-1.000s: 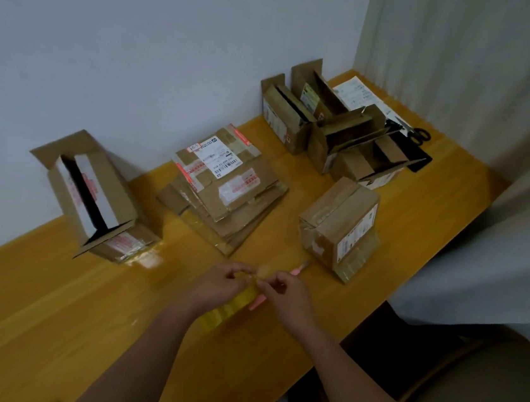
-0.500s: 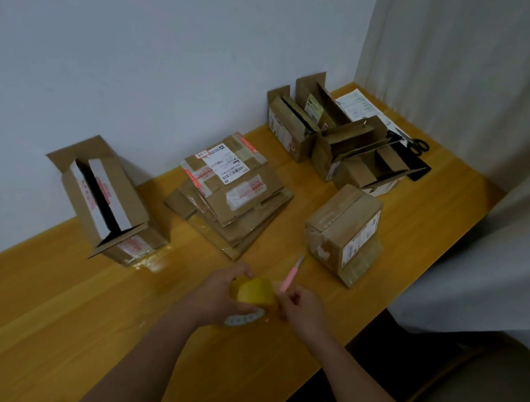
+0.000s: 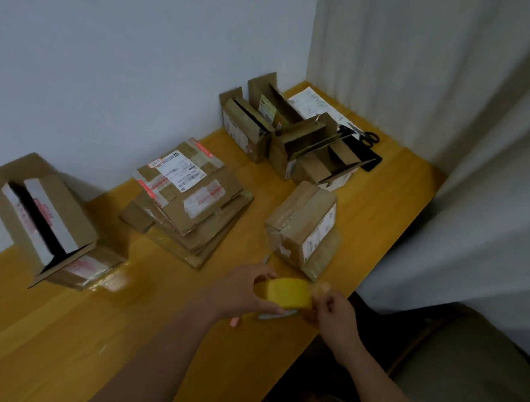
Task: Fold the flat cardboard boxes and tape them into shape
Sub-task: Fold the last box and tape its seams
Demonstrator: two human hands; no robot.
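Head view shows my left hand [image 3: 240,292] curled around the yellow tape roll [image 3: 288,292], holding it just above the wooden table [image 3: 43,340]. My right hand [image 3: 333,314] pinches the roll's right edge with bent fingers. Just beyond my right hand sits a taped-up box [image 3: 303,228]; beyond my left lies the stack of flat cardboard boxes [image 3: 191,199]. Far to my left stands an open box [image 3: 43,222].

The left hand [image 3: 240,292] covered most of a pink-handled cutter [image 3: 234,321], only its ends showing. At five o'clock, the chair [image 3: 467,382] ran off frame. Box label [image 3: 179,171] print was unreadably small.
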